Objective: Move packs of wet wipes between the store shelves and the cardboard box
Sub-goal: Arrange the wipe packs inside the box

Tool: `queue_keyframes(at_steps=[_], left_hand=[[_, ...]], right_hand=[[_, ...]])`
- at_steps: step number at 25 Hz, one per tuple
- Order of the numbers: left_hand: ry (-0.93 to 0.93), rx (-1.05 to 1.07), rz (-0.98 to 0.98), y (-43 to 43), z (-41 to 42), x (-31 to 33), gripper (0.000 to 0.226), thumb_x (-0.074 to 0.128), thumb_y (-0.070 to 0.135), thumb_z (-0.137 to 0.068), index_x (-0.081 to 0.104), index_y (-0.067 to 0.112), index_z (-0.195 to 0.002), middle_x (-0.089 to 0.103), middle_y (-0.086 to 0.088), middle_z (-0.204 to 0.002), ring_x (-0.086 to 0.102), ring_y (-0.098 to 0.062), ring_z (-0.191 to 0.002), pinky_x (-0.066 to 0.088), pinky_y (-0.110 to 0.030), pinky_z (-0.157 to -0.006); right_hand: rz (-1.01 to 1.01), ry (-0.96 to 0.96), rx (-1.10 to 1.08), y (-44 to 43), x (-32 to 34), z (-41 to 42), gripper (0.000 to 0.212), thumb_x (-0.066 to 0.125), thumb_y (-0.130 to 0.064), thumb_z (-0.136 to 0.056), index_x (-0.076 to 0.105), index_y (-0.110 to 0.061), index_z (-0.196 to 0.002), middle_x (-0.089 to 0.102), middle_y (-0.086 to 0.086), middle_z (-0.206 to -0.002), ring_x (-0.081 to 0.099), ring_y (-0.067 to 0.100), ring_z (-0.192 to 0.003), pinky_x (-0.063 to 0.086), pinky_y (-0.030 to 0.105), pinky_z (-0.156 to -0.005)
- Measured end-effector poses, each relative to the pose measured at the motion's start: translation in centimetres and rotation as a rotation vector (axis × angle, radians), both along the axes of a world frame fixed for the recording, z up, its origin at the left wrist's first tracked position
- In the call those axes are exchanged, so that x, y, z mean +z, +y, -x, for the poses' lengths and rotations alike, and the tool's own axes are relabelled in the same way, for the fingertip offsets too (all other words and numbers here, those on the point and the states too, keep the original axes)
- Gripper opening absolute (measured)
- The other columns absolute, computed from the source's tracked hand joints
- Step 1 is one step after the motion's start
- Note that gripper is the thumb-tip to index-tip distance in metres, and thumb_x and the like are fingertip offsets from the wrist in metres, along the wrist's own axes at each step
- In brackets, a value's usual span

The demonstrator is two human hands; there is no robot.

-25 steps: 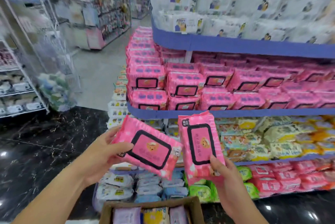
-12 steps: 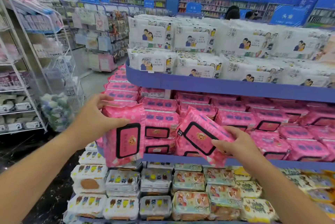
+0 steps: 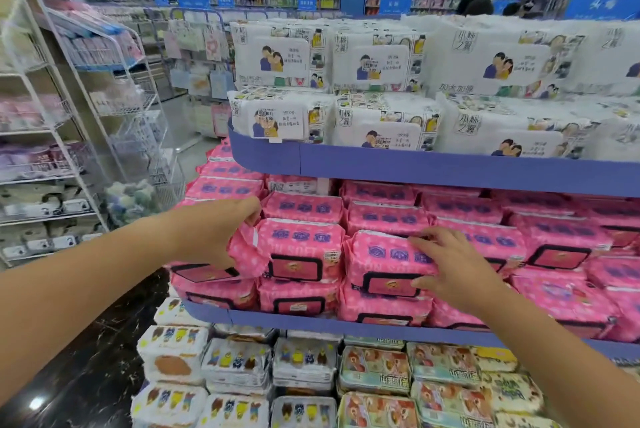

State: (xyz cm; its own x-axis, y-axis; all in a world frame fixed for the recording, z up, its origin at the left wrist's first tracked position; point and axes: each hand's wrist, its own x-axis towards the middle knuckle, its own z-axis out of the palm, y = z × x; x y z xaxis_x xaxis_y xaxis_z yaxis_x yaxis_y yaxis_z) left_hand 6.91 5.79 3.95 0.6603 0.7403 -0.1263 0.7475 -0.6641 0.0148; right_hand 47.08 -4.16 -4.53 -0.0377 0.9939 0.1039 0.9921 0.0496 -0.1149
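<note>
My left hand (image 3: 214, 233) holds a pink pack of wet wipes (image 3: 244, 254) at the left end of the middle shelf (image 3: 311, 322), fingers curled over its top edge. The pack lies tilted on the pink stack there. My right hand (image 3: 453, 265) grips a second pink pack (image 3: 384, 259) sitting on top of a stack further right, fingers spread over its top and thumb against its black-framed front label. Rows of the same pink packs (image 3: 485, 220) fill this shelf. The cardboard box is out of view.
White family-print packs (image 3: 381, 64) fill the top shelf (image 3: 415, 168) just above my hands. Cartoon-print packs (image 3: 304, 362) fill the shelf below. A white wire rack (image 3: 104, 98) stands to the left on the dark marble floor (image 3: 86, 358). People stand behind the shelving, far right.
Both hands moved forward and set their pink packs onto the middle-shelf stacks, the left at the shelf's end, the right further along. The view rose; the box dropped out of sight.
</note>
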Motion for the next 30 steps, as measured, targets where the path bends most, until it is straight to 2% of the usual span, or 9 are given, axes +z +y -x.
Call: queue_keyframes(at_steps=[2,8,11,14,17,19,21,26,30], left_hand=[[0.068,-0.032,-0.011,0.6,-0.1,0.7,0.065,0.087,0.041,-0.074,0.036,0.031,-0.113,0.050,0.016,-0.091,0.049,-0.005,-0.073,0.039,-0.019,-0.061],[0.211,-0.100,0.003,2.0,1.6,1.2,0.059,0.084,0.030,-0.075,0.033,0.031,-0.103,0.047,0.011,-0.079,0.041,-0.007,-0.065,0.029,-0.024,-0.052],[0.230,-0.140,0.008,2.6,2.0,-0.9,0.055,0.081,0.022,-0.080,0.040,0.022,-0.116,0.048,0.008,-0.089,0.046,-0.014,-0.072,0.031,-0.024,-0.054],[0.117,-0.139,0.055,3.4,2.7,-4.6,0.063,0.081,0.024,-0.082,0.041,0.018,-0.131,0.052,0.000,-0.120,0.053,-0.021,-0.101,0.048,-0.031,-0.078],[-0.038,-0.075,-0.322,2.8,5.2,-8.7,0.075,0.081,0.051,-0.075,0.053,0.014,-0.134,0.057,-0.007,-0.133,0.056,-0.029,-0.121,0.051,-0.046,-0.100],[-0.101,0.226,-0.454,1.2,6.3,-10.9,0.090,0.071,0.077,-0.069,0.058,0.012,-0.131,0.059,-0.014,-0.134,0.056,-0.037,-0.123,0.046,-0.056,-0.104],[-0.111,0.419,-0.435,-0.2,6.8,-12.8,0.101,0.057,0.087,-0.071,0.056,0.012,-0.138,0.055,-0.020,-0.138,0.052,-0.045,-0.127,0.039,-0.065,-0.105],[-0.160,0.346,-0.440,0.6,6.4,-14.8,0.105,0.056,0.086,-0.069,0.053,0.014,-0.145,0.053,-0.022,-0.140,0.047,-0.050,-0.131,0.034,-0.069,-0.107],[-0.197,0.362,-0.469,0.8,4.0,-15.4,0.103,0.071,0.079,-0.065,0.055,0.013,-0.142,0.053,-0.023,-0.139,0.047,-0.050,-0.128,0.030,-0.069,-0.105]], right_hand=[[0.005,-0.072,-0.039,-0.3,-0.1,0.6,0.082,0.067,-0.053,-0.087,0.030,-0.028,-0.155,0.034,-0.004,-0.154,0.029,0.022,-0.139,0.029,0.039,-0.116],[0.030,0.002,-0.152,-1.5,-0.4,2.4,0.077,0.060,-0.043,-0.096,0.018,-0.027,-0.159,0.019,-0.008,-0.164,0.016,0.019,-0.150,0.021,0.034,-0.120],[0.033,0.004,-0.189,-1.5,-0.7,2.8,0.076,0.059,-0.040,-0.097,0.017,-0.027,-0.159,0.017,-0.004,-0.165,0.016,0.021,-0.151,0.024,0.036,-0.120],[-0.002,-0.032,-0.240,-1.8,-1.9,3.2,0.076,0.068,-0.036,-0.092,0.030,-0.022,-0.156,0.027,0.007,-0.162,0.026,0.029,-0.148,0.034,0.045,-0.116],[-0.106,-0.046,-0.291,-2.1,-3.2,3.7,0.077,0.080,-0.030,-0.081,0.047,-0.015,-0.148,0.040,0.019,-0.153,0.038,0.040,-0.140,0.044,0.055,-0.105],[-0.168,-0.097,-0.291,-2.1,-3.9,4.3,0.075,0.084,-0.028,-0.075,0.054,-0.013,-0.142,0.046,0.024,-0.146,0.043,0.044,-0.132,0.044,0.059,-0.102],[-0.220,-0.165,-0.212,-1.6,-4.4,5.1,0.071,0.087,-0.028,-0.071,0.061,-0.012,-0.135,0.053,0.022,-0.139,0.049,0.047,-0.124,0.044,0.062,-0.101],[-0.310,-0.095,-0.169,-0.8,-5.1,6.7,0.063,0.086,-0.026,-0.074,0.065,-0.016,-0.132,0.062,0.012,-0.136,0.054,0.048,-0.121,0.043,0.064,-0.101],[-0.279,-0.117,-0.159,0.1,-4.8,6.4,0.062,0.084,-0.030,-0.078,0.062,-0.018,-0.135,0.060,0.010,-0.139,0.054,0.047,-0.124,0.042,0.061,-0.104]])
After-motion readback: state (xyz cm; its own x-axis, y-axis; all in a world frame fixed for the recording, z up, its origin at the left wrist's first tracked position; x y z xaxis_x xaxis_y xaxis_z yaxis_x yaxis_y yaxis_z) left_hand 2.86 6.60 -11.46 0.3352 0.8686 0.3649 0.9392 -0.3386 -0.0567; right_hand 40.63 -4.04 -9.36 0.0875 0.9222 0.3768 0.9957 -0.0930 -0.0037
